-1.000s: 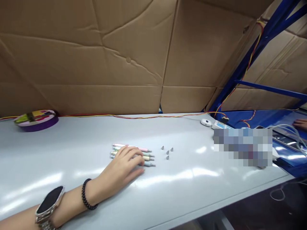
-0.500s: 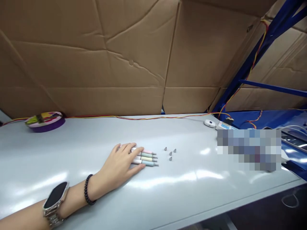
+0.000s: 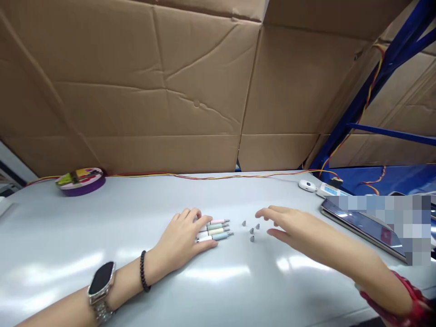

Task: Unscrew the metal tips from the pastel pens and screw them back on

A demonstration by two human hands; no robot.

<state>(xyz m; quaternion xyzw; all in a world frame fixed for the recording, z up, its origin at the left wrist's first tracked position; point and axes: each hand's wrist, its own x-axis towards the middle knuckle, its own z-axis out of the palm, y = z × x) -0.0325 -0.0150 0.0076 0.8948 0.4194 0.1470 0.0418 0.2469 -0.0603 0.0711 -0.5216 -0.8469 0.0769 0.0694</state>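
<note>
My left hand lies over several pens side by side on the white table, its fingers wrapped round their left ends. The pens are pink, green, yellow and blue at their right ends, with thin metal parts pointing right. Just right of them stand several small grey cone-shaped pieces. My right hand hovers beside these pieces on their right, thumb and fingers apart, with nothing between them. A watch and a black bead bracelet are on my left wrist.
A round purple container sits at the back left. Red and yellow wires run along the back edge below cardboard. At the right are a white plug, a power strip, a dark tablet-like device and a blue frame.
My right hand has come in from the right, near the grey pieces. My left hand stays on the pens. The whole view has shifted a little, and the dark device now shows more.
</note>
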